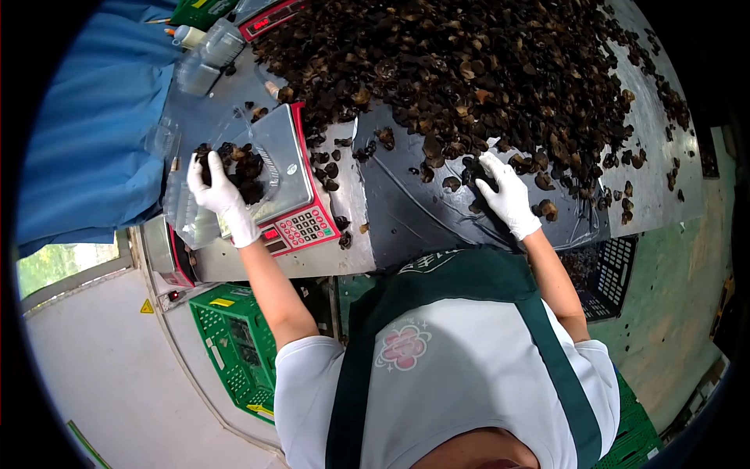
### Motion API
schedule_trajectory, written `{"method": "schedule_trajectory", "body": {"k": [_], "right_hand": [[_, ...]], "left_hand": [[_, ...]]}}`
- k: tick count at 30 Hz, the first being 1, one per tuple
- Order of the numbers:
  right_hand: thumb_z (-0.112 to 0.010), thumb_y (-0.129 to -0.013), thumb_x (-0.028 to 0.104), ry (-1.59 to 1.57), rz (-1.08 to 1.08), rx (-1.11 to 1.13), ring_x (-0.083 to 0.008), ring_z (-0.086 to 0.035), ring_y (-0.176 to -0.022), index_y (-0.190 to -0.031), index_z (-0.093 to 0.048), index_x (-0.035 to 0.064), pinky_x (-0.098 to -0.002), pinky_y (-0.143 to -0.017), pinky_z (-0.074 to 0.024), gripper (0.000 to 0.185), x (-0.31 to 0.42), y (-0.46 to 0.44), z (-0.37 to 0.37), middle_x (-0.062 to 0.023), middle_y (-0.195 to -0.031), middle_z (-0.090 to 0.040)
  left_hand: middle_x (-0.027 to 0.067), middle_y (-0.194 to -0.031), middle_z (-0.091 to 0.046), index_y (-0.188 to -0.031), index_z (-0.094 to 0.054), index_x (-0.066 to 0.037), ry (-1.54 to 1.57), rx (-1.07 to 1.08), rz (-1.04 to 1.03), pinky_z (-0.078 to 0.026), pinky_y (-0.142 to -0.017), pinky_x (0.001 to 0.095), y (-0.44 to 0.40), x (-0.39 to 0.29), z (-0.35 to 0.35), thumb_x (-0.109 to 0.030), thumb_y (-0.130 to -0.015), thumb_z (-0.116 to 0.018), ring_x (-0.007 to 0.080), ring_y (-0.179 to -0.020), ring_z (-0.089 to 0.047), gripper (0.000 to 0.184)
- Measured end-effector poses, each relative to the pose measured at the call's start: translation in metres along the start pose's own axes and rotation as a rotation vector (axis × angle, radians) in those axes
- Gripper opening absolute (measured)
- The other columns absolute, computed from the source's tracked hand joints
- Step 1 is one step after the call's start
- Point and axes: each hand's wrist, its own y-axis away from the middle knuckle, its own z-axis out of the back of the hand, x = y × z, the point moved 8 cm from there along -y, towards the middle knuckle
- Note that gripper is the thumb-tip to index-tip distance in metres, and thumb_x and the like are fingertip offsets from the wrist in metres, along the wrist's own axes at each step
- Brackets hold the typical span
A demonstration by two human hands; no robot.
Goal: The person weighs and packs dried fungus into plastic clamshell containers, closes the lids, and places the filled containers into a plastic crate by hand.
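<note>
My left hand (220, 197), in a white glove, is at a clear plastic clamshell box (268, 168) on a weighing scale (287, 133). Its thumb and fingers close around a few dark pieces that look like wood ear mushrooms; more of them (248, 166) lie in the box. My right hand (508, 202), gloved too, rests low over the dark sheet at the near edge of a big mushroom heap (469, 70). Thumb and fingers are apart there, with dark pieces beside the fingertips. What lies beneath that palm is hidden.
Stacked clear boxes (209, 56) and a second red scale (269, 17) stand at the far left. Loose mushrooms lie around the scale. A blue curtain (101, 109) hangs on the left. Below the table edge are a green crate (234, 344) and a black crate (613, 273).
</note>
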Motion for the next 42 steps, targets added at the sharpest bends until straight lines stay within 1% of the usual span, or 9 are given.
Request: {"method": "schedule_trajectory", "body": {"k": [4, 7, 17, 20, 25, 30, 38, 40, 42], "right_hand": [[-0.068, -0.083, 0.020, 0.013, 0.028, -0.038, -0.0274, -0.055, -0.115, -0.125, -0.055, 0.0114, -0.0346, -0.097, -0.0438, 0.045, -0.003, -0.022, 0.003, -0.0100, -0.129, -0.055], [-0.068, -0.082, 0.019, 0.039, 0.012, -0.090, -0.0230, -0.061, -0.101, -0.123, -0.056, 0.0122, -0.0329, -0.090, -0.0487, 0.043, -0.006, -0.047, 0.011, -0.0074, -0.128, -0.057], [-0.070, -0.076, 0.027, 0.340, 0.069, -0.217, -0.0322, -0.056, -0.099, -0.126, -0.051, 0.0130, -0.0397, -0.083, -0.0502, 0.056, -0.027, -0.136, 0.031, -0.0114, -0.131, -0.050], [-0.072, -0.074, 0.026, 0.359, 0.078, -0.053, -0.0341, -0.055, -0.102, -0.127, -0.052, 0.0140, -0.0418, -0.084, -0.0496, 0.058, -0.037, -0.140, 0.001, -0.0143, -0.133, -0.048], [-0.068, -0.076, 0.009, 0.258, 0.119, -0.198, -0.0264, -0.056, -0.095, -0.101, -0.062, 0.0125, -0.0349, -0.079, -0.0512, 0.025, -0.033, -0.125, 0.003, -0.0010, -0.118, -0.060], [-0.068, -0.077, 0.005, 0.120, 0.106, -0.219, -0.0251, -0.058, -0.102, -0.101, -0.064, 0.0070, -0.0324, -0.088, -0.0481, 0.024, -0.027, -0.101, 0.019, -0.0069, -0.113, -0.064], [-0.067, -0.076, -0.003, -0.179, 0.048, -0.232, -0.0237, -0.064, -0.097, -0.101, -0.065, 0.0036, -0.0315, -0.087, -0.0502, 0.026, -0.018, -0.042, 0.001, -0.0116, -0.107, -0.067], [-0.066, -0.077, -0.001, -0.151, 0.125, -0.184, -0.0258, -0.064, -0.100, -0.101, -0.066, 0.0051, -0.0332, -0.088, -0.0498, 0.024, -0.004, -0.032, -0.009, -0.0124, -0.108, -0.066], [-0.065, -0.078, 0.006, -0.135, 0.090, -0.078, -0.0298, -0.062, -0.100, -0.100, -0.065, 0.0070, -0.0349, -0.087, -0.0493, 0.022, 0.003, -0.022, -0.017, -0.0126, -0.109, -0.065]], "left_hand": [[0.0125, -0.115, -0.062, -0.104, -0.066, -0.003, -0.294, 0.426, -0.182, -0.044, -0.094, 0.0372, -0.005, 0.075, -0.015, -0.026, -0.078, -0.075, 0.0279, -0.105, -0.058, 0.036], [0.0164, -0.127, -0.055, -0.116, -0.062, -0.004, -0.590, 0.594, -0.015, -0.037, -0.102, 0.0396, 0.013, 0.095, -0.027, -0.040, -0.084, -0.065, 0.0316, -0.119, -0.049, 0.048], [0.0187, -0.111, -0.062, -0.094, -0.067, -0.004, -0.482, 0.232, -0.528, -0.048, -0.086, 0.0438, 0.032, -0.056, -0.046, -0.021, -0.070, -0.074, 0.0362, -0.098, -0.061, 0.030], [0.0168, -0.107, -0.063, -0.093, -0.066, -0.006, -0.225, 0.476, -0.361, -0.045, -0.092, 0.0438, 0.073, -0.097, -0.084, -0.016, -0.072, -0.073, 0.0356, -0.104, -0.058, 0.025], [0.0209, -0.127, -0.043, -0.115, -0.055, -0.003, -0.012, 1.113, -0.130, -0.043, -0.093, 0.0466, 0.201, -0.148, -0.170, -0.036, -0.074, -0.068, 0.0389, -0.111, -0.049, 0.055], [0.0243, -0.152, -0.009, -0.147, -0.023, -0.011, -0.177, 1.391, -0.165, -0.019, -0.110, 0.0542, 0.304, -0.156, -0.218, -0.063, -0.069, -0.067, 0.0448, -0.138, -0.015, 0.103], [0.0088, -0.123, -0.052, -0.116, -0.058, -0.013, -0.046, 1.066, -0.320, -0.049, -0.081, 0.0421, 0.318, -0.134, -0.202, -0.030, -0.082, -0.063, 0.0270, -0.096, -0.053, 0.039], [0.0097, -0.112, -0.058, -0.106, -0.062, -0.013, 0.048, 1.040, -0.086, -0.053, -0.073, 0.0378, 0.295, -0.132, -0.182, -0.023, -0.084, -0.059, 0.0255, -0.100, -0.057, 0.024], [0.0056, -0.111, -0.057, -0.099, -0.061, -0.013, 0.100, 0.931, -0.302, -0.053, -0.074, 0.0379, 0.301, -0.130, -0.174, -0.017, -0.081, -0.057, 0.0255, -0.102, -0.056, 0.020]]}}
